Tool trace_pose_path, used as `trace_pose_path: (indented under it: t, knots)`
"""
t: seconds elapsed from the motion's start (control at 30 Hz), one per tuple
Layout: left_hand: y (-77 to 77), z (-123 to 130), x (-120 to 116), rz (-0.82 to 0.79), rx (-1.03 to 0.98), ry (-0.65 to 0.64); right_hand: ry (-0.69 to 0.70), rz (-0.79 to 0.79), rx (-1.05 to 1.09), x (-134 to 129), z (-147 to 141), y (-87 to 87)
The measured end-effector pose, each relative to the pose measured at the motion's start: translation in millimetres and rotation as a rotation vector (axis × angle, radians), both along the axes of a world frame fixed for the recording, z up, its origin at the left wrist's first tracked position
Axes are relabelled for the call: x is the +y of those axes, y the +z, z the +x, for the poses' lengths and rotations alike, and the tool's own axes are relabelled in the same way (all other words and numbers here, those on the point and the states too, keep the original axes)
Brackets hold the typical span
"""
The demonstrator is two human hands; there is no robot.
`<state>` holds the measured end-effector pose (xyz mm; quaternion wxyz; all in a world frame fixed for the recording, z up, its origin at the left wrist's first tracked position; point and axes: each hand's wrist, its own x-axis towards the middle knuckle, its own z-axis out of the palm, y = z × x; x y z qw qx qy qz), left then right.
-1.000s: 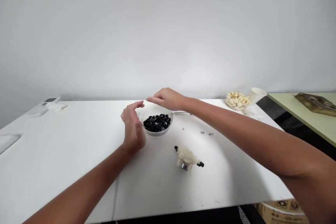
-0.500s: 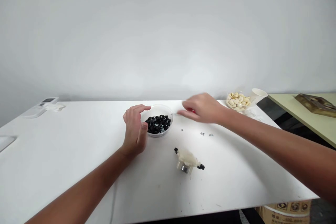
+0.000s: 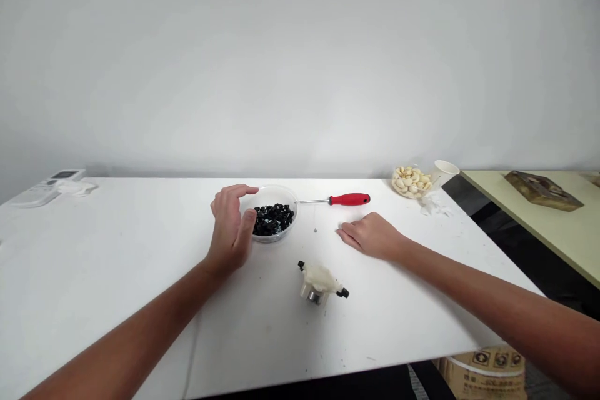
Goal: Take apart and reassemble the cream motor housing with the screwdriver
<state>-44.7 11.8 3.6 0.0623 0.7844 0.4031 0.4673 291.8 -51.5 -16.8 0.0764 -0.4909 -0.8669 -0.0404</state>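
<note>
My left hand is at the left side of a clear plastic bowl, thumb and fingers apart along its rim. Inside the bowl lie many small black parts mixed with shiny metal bits. My right hand is down on the table, its fingers closed together; whatever is under or between the fingertips is hidden. Behind it lies a screwdriver with a red handle, its shaft pointing at the bowl. A tiny screw lies between bowl and right hand. Nearer me stands a cream-coloured piece with black ends and a metal cylinder beneath.
At the back right are a clear container of cream-coloured oval pieces, a white paper cup and crumpled clear plastic. A white remote-like device sits far left. Beyond a gap, a greenish table holds a brown block.
The red screwdriver has left my right hand and lies on the table. My right hand came nearer, over where loose screws lay. The view shifted slightly; my left hand stays at the bowl.
</note>
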Motion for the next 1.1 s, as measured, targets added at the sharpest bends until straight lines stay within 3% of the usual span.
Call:
trace_pose_path:
  t: [0.13, 0.2, 0.27, 0.37, 0.47, 0.6, 0.7, 0.8, 0.97, 1.1]
  knots:
    - [0.1, -0.2, 0.0, 0.003, -0.007, -0.017, -0.008, 0.006, 0.098, -5.0, -0.1, -1.4]
    - [0.4, -0.1, -0.1, -0.003, -0.012, -0.021, -0.023, 0.000, 0.174, -1.1, -2.6, 5.9]
    - [0.6, -0.4, -0.2, -0.005, -0.014, -0.024, -0.062, -0.003, 0.258, 10.4, -10.6, 22.6]
    - [0.2, -1.2, 0.1, -0.005, -0.007, -0.031, -0.104, -0.007, 0.365, 38.0, -36.5, 61.0]
    - [-0.2, -2.3, 0.6, -0.023, -0.001, -0.039, -0.039, -0.057, 0.399, 65.7, -74.8, 96.9]
    - [-0.3, -4.2, 1.2, -0.043, 0.008, -0.054, 0.058, -0.156, 0.330, 84.5, -114.7, 115.9]
    - [0.4, -5.3, 1.2, -0.055, 0.027, -0.070, 0.040, -0.131, 0.278, 81.1, -112.0, 113.3]
    - [1.4, -4.1, 1.2, -0.080, 0.047, -0.077, -0.001, -0.043, 0.249, 63.8, -81.7, 100.9]
    - [2.9, 0.0, 0.2, -0.091, 0.044, -0.055, 0.029, -0.074, 0.106, 23.7, -31.2, 53.4]
    - [3.6, -1.9, -0.8, -0.133, 0.047, -0.082, 0.047, -0.135, 0.043, 8.9, -24.4, 20.7]
